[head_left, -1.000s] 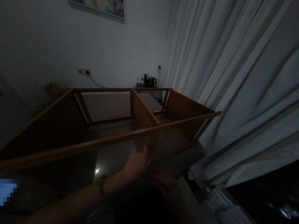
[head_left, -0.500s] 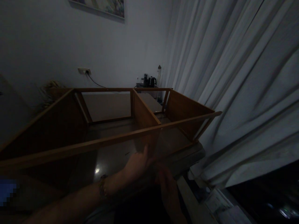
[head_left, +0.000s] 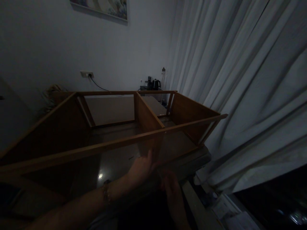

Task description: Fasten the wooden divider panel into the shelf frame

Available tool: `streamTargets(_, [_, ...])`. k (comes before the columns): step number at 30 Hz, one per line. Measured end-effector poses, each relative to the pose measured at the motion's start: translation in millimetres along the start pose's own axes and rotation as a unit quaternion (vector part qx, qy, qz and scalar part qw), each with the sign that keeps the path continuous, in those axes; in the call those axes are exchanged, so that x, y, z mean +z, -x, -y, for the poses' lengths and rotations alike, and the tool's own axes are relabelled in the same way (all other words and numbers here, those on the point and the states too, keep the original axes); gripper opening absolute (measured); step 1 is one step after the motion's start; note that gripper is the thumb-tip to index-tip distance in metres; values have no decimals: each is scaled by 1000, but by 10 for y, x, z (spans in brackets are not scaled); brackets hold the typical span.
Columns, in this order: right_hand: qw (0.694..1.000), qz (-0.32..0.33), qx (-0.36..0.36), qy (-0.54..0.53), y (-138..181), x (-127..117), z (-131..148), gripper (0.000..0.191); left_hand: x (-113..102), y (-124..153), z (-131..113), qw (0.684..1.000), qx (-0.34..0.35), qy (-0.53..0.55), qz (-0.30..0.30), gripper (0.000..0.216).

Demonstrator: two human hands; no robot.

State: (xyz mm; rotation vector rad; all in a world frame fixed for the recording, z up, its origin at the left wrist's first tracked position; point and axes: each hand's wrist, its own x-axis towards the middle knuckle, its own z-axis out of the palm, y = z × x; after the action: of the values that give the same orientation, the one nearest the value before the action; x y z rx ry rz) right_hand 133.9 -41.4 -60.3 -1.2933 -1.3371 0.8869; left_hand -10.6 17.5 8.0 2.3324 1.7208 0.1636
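Note:
A large wooden frame (head_left: pixel 130 139) with panels lies before me, a middle divider (head_left: pixel 149 112) running through it. My left hand (head_left: pixel 141 167) is at the near lower edge, below the divider. One of its digits points up against the divider's near end; the others curl at the lower rail and are partly hidden. Just right of it, my right hand (head_left: pixel 171 185) is closed, fingers bent together close to the same edge. Dim light and blur hide what lies between those fingers. A beaded bracelet (head_left: pixel 106 191) circles my left wrist.
A pale curtain (head_left: pixel 240 80) hangs along the right. By the far wall, a black kettle (head_left: pixel 156 84) stands on a small table. A cord runs from the wall socket (head_left: pixel 86 74). Boxes or papers (head_left: pixel 226 206) lie low at the right. A small dark piece (head_left: pixel 130 157) lies inside the frame.
My right hand has shifted very slightly at the lower edge. The left hand and the wooden frame stay in place.

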Motion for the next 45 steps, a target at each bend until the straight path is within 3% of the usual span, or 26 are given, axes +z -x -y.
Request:
streamTargets(6, [997, 51, -38, 44, -18, -59, 25, 22, 15, -19, 5, 1000, 7, -17, 6, 55])
streamTargets(12, [993, 41, -69, 88, -19, -65, 34, 22, 79, -46, 29, 1000, 1, -11, 1, 56])
streamTargets(20, [960, 24, -204, 192, -12, -62, -174, 26, 67, -36, 20, 1000, -2, -23, -12, 55])
streamTargets(24, [953, 0, -220, 207, -2, -20, -210, 28, 51, -30, 14, 1000, -1, -16, -1, 55])
streamTargets(35, [947, 35, -237, 216, 7, 4, -163, 27, -114, 61, -62, 999, 8, 23, -27, 45])
streamTargets(38, [944, 34, -240, 222, -15, -9, -188, 28, -132, 289, -46, 995, 5, 33, -90, 40])
streamTargets(41, [943, 32, -247, 218, -54, -13, -221, 32, -4, 758, 191, 973, 35, 14, -226, 27])
streamTargets(43, [944, 44, -254, 204, -78, -5, -250, 38, 131, 1182, 461, 926, 61, -56, -368, 16])
streamTargets(45, [951, 40, -238, 192, -93, 7, -283, 41, 251, 1614, 744, 865, -6, -120, -488, 15])
